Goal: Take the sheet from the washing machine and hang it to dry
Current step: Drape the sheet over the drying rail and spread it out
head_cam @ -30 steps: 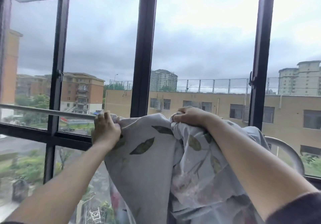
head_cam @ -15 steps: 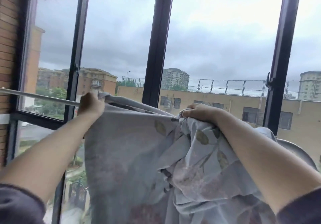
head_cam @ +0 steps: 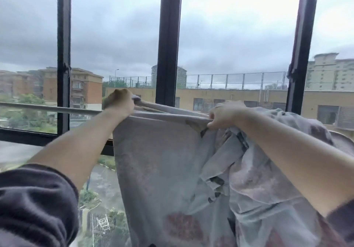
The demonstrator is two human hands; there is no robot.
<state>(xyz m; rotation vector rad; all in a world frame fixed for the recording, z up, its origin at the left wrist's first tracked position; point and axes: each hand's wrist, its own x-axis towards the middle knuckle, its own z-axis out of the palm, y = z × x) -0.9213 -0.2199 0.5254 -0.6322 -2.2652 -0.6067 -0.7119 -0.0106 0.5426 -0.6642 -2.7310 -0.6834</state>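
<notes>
Gripping grey leaf-print fabric sheet (head_cam: 162, 160), my left hand (head_cam: 119, 103) slid wider along silver metal rail (head_cam: 47, 108) | right hand (head_cam: 225, 115) pinched edge | spreading progressed

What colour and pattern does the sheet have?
The sheet is pale grey with leaf prints; head view.

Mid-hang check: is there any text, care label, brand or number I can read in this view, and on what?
None: no readable text anywhere in the head view.
On the sheet: only a leaf and flower print, no tag showing where the left hand and right hand grip it.
On the buildings outside: no legible signs or numbers.
</notes>
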